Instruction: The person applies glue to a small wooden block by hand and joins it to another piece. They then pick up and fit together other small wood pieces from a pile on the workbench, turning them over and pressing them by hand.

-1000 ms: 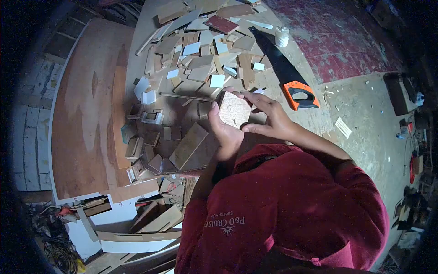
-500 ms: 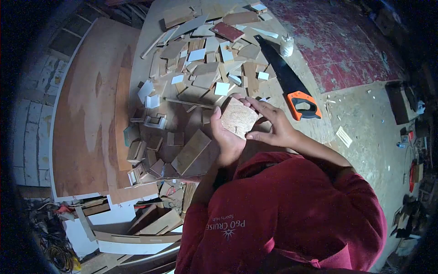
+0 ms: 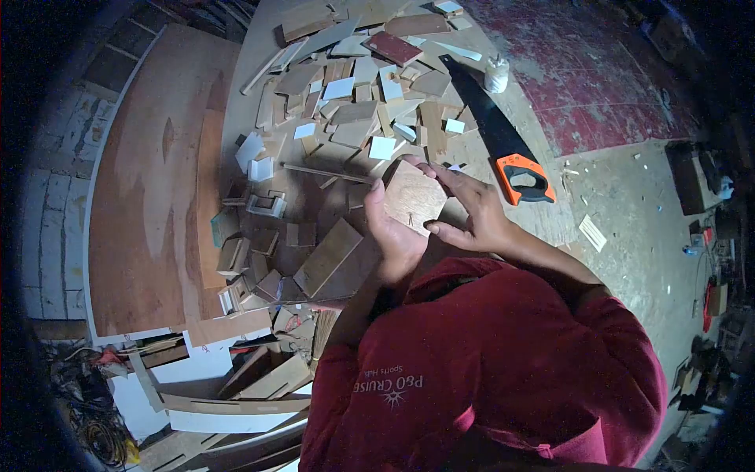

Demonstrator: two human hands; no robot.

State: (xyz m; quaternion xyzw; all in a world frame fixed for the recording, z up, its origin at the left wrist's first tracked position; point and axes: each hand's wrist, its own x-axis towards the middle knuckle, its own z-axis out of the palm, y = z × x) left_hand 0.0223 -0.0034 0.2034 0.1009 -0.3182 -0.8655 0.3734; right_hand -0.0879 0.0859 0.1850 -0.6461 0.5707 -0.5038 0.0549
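Note:
A small light wooden block point(image 3: 414, 198) with a dark mark near its lower edge is held between both hands in front of my chest. My left hand point(image 3: 395, 236) cups it from the left and below, thumb up along its side. On the other side my right hand point(image 3: 477, 214) grips its right edge, fingers over the far edge and thumb at the lower right corner. Beyond the hands, many wood offcuts point(image 3: 354, 112) lie piled on the worktable point(image 3: 550, 189). A thin wooden stick point(image 3: 326, 172) points toward the block from the left.
A handsaw with an orange handle point(image 3: 525, 179) lies to the right, with a white bottle point(image 3: 496, 75) near its blade tip. A large plywood sheet point(image 3: 141, 197) is at the left. Boards and cables point(image 3: 98, 425) lie low at the left.
The block has turned slightly in my hands, its face now more squarely toward the camera. Both hands have barely shifted, and the view has moved a little.

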